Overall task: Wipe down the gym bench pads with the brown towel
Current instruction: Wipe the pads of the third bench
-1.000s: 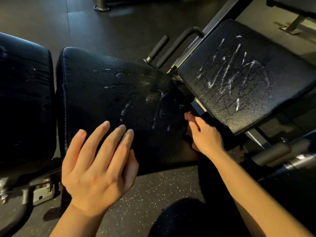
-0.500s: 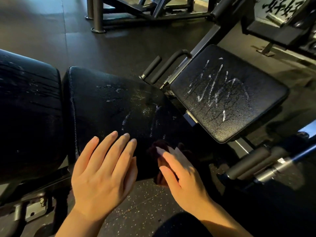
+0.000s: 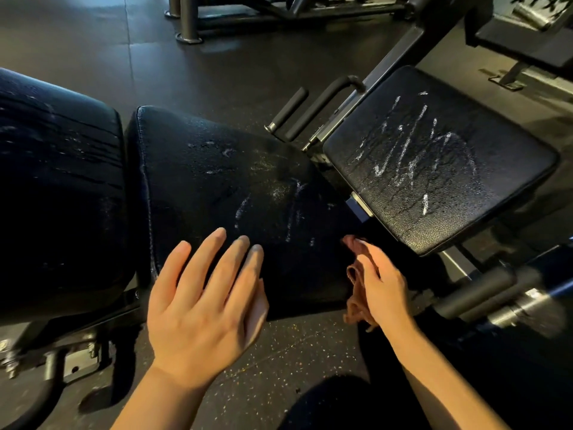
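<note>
Brown towel [image 3: 356,293] looks soft, light, floppy; right hand [image 3: 383,290] grips it bunched. Left hand [image 3: 204,299] flat, fingers straight, over middle pad [image 3: 248,187].

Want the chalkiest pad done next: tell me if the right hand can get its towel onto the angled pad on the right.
Probably yes: the right hand, gripping the brown towel, sits just below the angled pad, with nothing between them.
</note>
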`<action>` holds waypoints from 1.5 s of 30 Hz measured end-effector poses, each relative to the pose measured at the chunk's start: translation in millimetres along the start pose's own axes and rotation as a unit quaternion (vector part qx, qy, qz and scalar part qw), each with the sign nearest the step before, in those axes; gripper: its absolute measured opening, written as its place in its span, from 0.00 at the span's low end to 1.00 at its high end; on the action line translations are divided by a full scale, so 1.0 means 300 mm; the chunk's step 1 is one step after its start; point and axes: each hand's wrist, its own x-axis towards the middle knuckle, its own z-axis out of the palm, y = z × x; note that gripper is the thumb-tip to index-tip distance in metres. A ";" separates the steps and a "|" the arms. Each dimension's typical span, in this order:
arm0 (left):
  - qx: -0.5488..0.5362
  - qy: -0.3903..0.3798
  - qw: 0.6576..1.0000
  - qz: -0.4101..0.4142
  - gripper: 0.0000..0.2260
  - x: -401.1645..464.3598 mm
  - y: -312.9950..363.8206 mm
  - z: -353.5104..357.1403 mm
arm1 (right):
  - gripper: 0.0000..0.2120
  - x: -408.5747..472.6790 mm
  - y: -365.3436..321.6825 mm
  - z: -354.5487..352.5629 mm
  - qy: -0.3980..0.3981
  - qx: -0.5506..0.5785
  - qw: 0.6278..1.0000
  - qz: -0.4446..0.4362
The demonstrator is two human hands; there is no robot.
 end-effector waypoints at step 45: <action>0.029 0.004 0.990 -0.136 0.19 0.004 -0.194 -0.264 | 0.20 -0.222 -0.624 0.254 -0.290 -0.114 0.877 -0.365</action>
